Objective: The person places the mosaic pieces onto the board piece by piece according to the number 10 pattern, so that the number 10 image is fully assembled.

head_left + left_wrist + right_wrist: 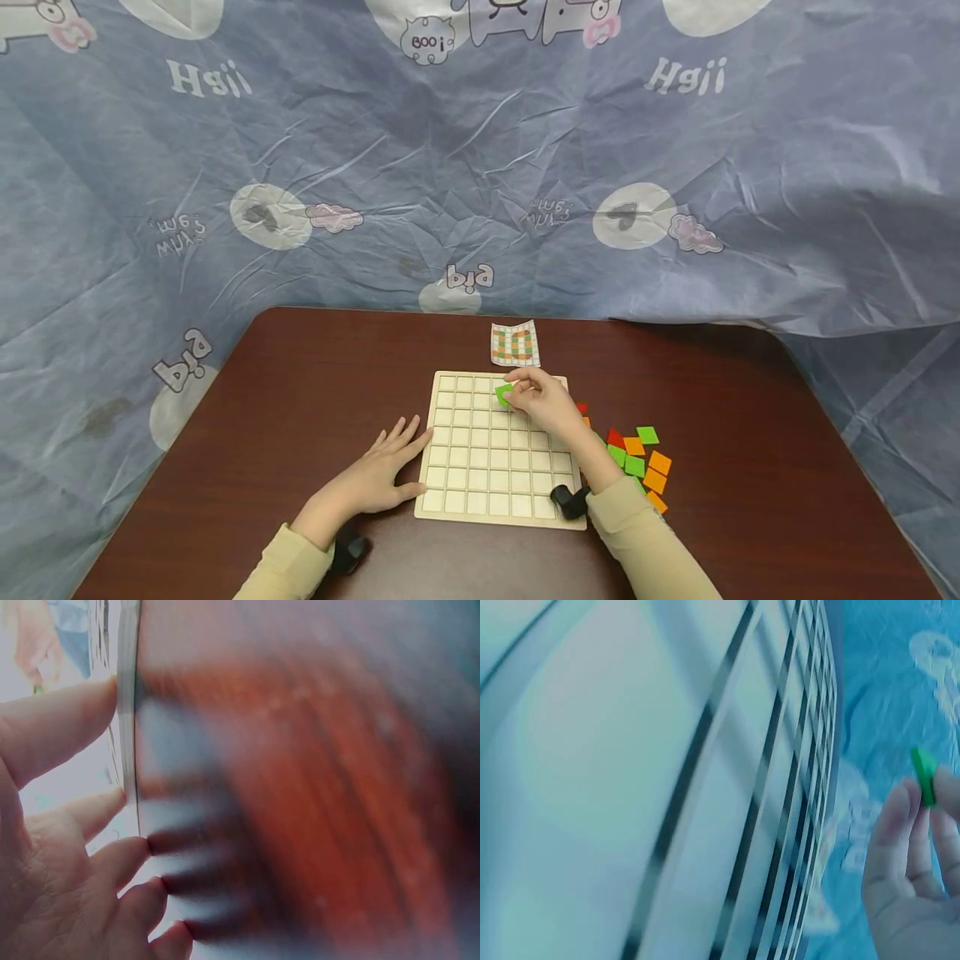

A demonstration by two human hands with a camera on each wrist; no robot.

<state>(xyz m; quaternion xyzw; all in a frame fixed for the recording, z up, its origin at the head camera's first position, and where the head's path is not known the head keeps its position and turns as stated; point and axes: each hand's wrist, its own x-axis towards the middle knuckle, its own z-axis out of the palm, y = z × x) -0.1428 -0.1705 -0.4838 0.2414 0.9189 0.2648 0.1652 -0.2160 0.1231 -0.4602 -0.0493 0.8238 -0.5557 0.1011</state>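
A pale wooden grid board (477, 457) lies on the table, its square cells bare. Between the thumb and fingers of my right hand (546, 406) is a green square tile (503, 395), held over the upper part of the board. The right wrist view shows the same green tile (924, 778) pinched at the fingertips, apart from the grid. My left hand (381, 472) lies with fingers spread at the board's left edge, thumb and index touching it. In the left wrist view the fingers (120, 862) reach along the board's side (129, 697).
Several loose orange tiles (659, 463), green tiles (647, 435) and red tiles (615, 438) lie right of the board, partly behind the right forearm. A printed pattern card (514, 344) lies beyond the board. A patterned cloth (465, 167) hangs behind the dark table (315, 375).
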